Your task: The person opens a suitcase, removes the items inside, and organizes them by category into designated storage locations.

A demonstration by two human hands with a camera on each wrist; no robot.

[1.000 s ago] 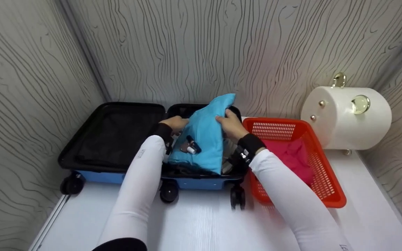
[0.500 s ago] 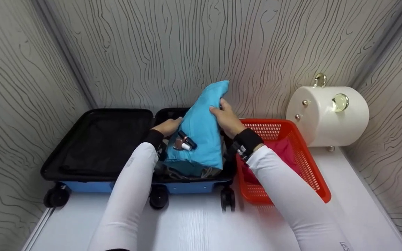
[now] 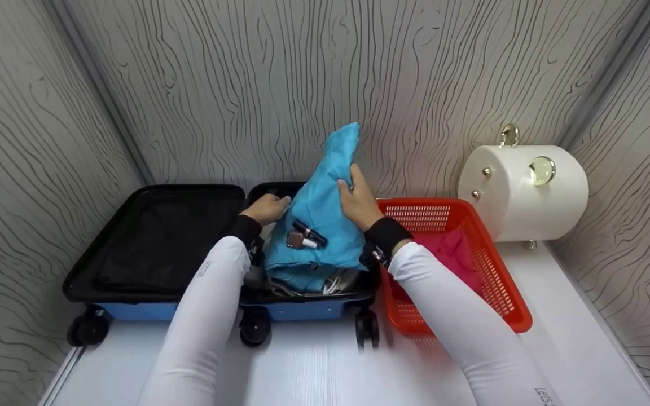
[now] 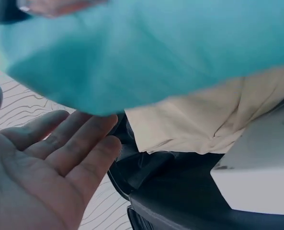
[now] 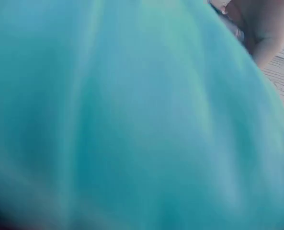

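Observation:
A blue suitcase (image 3: 161, 242) with black lining lies open on the white floor. Over its right half stands a turquoise cloth (image 3: 325, 203), lifted at its far end. My right hand (image 3: 355, 197) grips the cloth's raised right edge. My left hand (image 3: 267, 207) is at the cloth's left edge; in the left wrist view its palm (image 4: 51, 163) is flat with straight fingers just under the cloth (image 4: 170, 43). Two small cosmetic tubes (image 3: 305, 235) lie on the cloth's slope. A beige garment (image 4: 204, 124) lies below the cloth. The right wrist view is filled by the cloth (image 5: 132, 120).
A red plastic basket (image 3: 505, 293) holding a pink cloth (image 3: 455, 254) stands right of the suitcase. A white cylindrical case (image 3: 522, 192) with gold studs sits in the back right corner. Wood-grain walls close in on three sides. The suitcase's wheels (image 3: 255, 327) face me.
My right hand has raised the cloth's far end higher and more upright. My left hand has stayed at the cloth's left edge. The tubes still lie on the cloth.

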